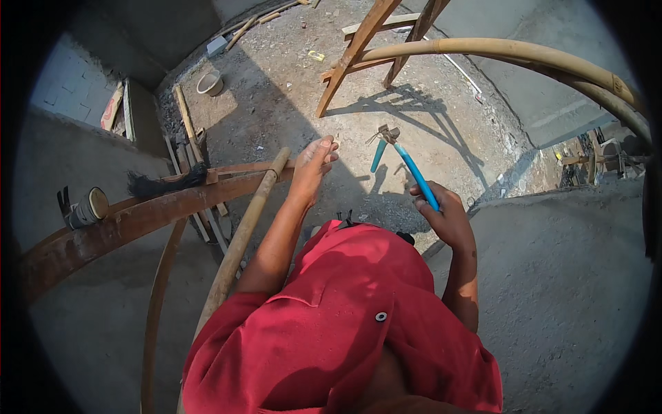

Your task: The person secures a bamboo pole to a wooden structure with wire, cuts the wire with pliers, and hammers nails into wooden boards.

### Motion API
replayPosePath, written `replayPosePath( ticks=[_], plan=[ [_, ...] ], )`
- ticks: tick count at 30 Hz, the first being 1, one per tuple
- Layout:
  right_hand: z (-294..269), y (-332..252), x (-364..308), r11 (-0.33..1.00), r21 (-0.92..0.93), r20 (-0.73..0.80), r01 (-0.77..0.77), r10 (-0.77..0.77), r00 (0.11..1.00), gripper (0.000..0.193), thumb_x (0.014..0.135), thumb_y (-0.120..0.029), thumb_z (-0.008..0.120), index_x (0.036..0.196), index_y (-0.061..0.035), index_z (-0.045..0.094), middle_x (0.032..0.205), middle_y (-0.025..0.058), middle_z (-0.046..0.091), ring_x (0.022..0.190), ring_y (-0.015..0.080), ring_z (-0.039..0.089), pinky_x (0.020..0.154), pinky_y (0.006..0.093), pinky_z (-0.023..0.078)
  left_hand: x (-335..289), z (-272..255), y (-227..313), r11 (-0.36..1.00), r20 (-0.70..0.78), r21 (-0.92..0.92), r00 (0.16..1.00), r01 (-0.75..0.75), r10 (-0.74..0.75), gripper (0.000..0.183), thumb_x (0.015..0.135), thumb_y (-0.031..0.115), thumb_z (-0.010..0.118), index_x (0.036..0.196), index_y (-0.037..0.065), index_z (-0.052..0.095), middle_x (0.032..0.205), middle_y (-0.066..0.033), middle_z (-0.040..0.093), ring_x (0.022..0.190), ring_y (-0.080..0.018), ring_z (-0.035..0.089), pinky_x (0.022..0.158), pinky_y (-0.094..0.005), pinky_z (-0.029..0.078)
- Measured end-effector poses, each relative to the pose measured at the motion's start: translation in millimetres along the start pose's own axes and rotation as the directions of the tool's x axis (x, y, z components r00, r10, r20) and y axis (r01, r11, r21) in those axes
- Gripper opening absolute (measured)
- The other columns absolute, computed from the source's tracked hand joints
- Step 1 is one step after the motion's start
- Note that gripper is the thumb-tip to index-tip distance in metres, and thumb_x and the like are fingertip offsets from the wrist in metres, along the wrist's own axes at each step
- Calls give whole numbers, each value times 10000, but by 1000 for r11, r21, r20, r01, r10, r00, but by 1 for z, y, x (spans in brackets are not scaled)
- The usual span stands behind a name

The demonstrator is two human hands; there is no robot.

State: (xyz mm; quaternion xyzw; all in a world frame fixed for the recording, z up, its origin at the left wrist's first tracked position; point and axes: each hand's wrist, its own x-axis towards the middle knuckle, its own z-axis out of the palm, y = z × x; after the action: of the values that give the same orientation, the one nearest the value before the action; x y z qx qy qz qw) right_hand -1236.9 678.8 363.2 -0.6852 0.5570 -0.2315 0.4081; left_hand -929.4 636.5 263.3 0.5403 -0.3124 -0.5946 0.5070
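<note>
My right hand (441,210) grips one blue handle of a pair of pincers (411,168). Their jaws spread apart, and the other handle hangs down to the left. Some thin wire seems to stick out by the metal head. My left hand (315,168) is raised level with the pincers, a short way to their left and not touching them. Its fingers are curled and pressed together; what they pinch, if anything, is too small to make out. A bamboo pole (241,245) slants up just left of my left forearm.
A wooden beam (145,219) carries a tin can (92,207) and a bundle of black strands (165,181). Far below, a pale bucket (210,84) stands on rubble ground. Wooden trestle legs (358,52) and long bamboo poles (510,47) rise ahead right. A grey wall (552,269) stands at right.
</note>
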Motion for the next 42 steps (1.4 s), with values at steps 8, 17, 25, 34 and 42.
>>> replayPosePath(
  ticks=[8,17,25,34,42],
  plan=[
    [92,-66,23,989,-32,349,143,-123,929,299,875,-72,670,1162,6,698,995,175,710,882,264,700,813,378,543,-50,-75,6,903,-75,286,932,-322,356,513,906,278,794,1302,-15,650,1106,-118,725,1022,-168,679,880,-328,538],
    [132,-61,48,867,-219,622,448,-230,749,274,809,-47,715,1075,19,723,1017,186,728,898,316,708,820,388,547,-100,-125,-20,843,-358,527,872,-106,333,277,847,140,801,1087,5,771,957,-149,780,883,-191,751,795,-327,572],
    [100,-46,62,842,-232,680,487,-218,700,228,802,-79,721,1007,20,744,935,188,736,864,325,718,802,380,546,-131,-113,-59,724,-559,680,720,114,412,546,829,359,818,1247,24,713,1196,-216,721,1133,-364,686,987,-423,526],
    [38,16,68,868,-134,596,477,-314,739,255,809,-77,695,1036,34,727,958,184,728,853,274,714,768,364,546,-165,-85,-194,908,-457,143,840,394,-293,672,917,512,714,1283,-50,675,1215,-200,724,1154,-263,684,1017,-352,500],
    [6,2,106,865,138,529,483,-477,702,301,795,-69,725,1080,29,713,1053,222,724,988,339,718,896,387,544,-94,-21,-79,937,-567,283,751,-206,337,806,980,586,583,1468,-49,493,1417,-225,580,1270,-277,587,1096,-376,427]
  ],
)
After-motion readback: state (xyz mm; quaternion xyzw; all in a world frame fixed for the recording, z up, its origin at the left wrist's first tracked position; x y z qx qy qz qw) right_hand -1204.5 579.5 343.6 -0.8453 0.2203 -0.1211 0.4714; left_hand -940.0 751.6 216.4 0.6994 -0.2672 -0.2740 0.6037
